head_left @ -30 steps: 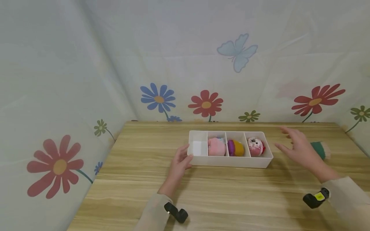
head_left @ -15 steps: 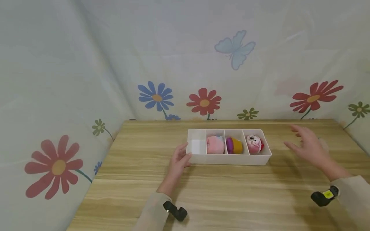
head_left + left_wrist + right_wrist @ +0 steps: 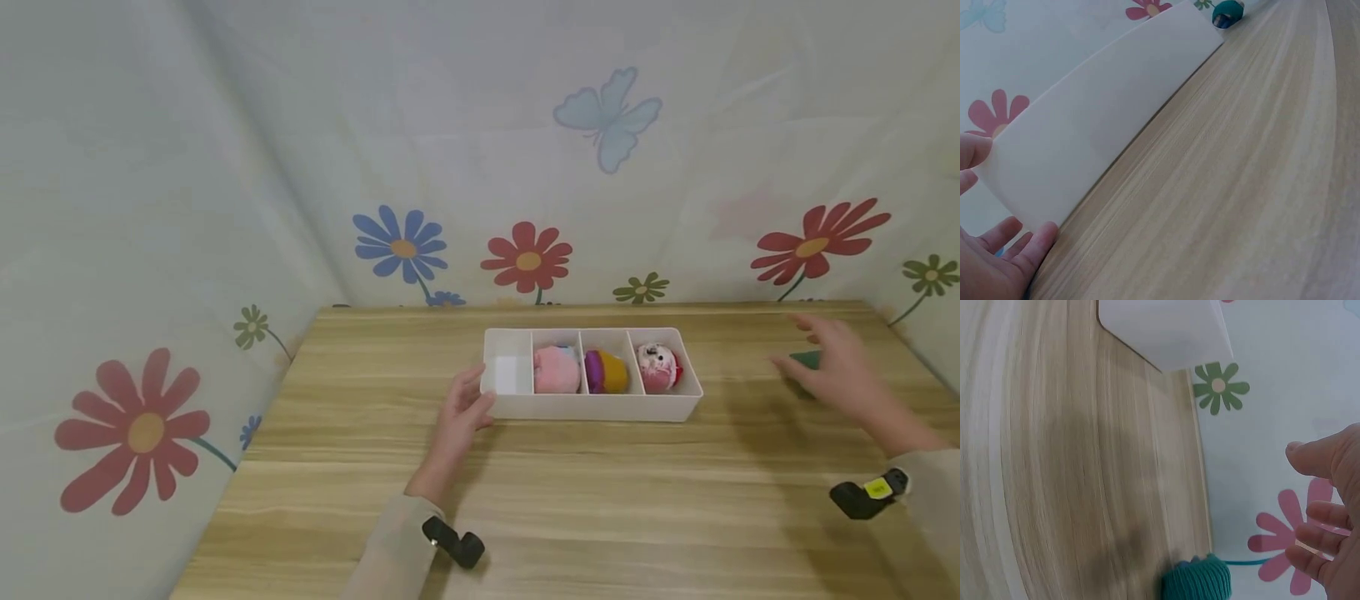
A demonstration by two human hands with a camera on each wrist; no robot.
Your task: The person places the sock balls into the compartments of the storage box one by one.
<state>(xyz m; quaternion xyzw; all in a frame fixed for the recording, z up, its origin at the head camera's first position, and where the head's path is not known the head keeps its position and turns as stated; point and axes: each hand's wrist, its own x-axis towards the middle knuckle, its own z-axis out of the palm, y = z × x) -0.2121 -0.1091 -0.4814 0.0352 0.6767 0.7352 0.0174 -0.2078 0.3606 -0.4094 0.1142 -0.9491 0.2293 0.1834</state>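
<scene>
My left hand [image 3: 456, 410] holds the left end of a long white divided box [image 3: 592, 407], thumb at the front corner and fingers along the end wall. The leftmost compartment is empty. The others hold rolled-up, sock-like bundles: a pink one [image 3: 557, 372], a purple and mustard one [image 3: 609, 372], and a white and red one with a face [image 3: 659, 367]. To the right, my right hand [image 3: 847, 371] hovers with fingers spread and nothing in them. Partly behind it lies a green bundle [image 3: 806, 360], whose ribbed knit [image 3: 1197, 581] shows in the right wrist view.
Everything sits on a wood-grain table [image 3: 585, 500]. Behind and left of it hangs a pale cloth backdrop [image 3: 450, 100] printed with flowers and a butterfly. A black wrist camera [image 3: 453, 542] is strapped at the left cuff, another black camera [image 3: 866, 496] at the right.
My right hand has moved right, away from the box and over toward the green bundle. My left hand stays at the box's end. The head view has shifted slightly.
</scene>
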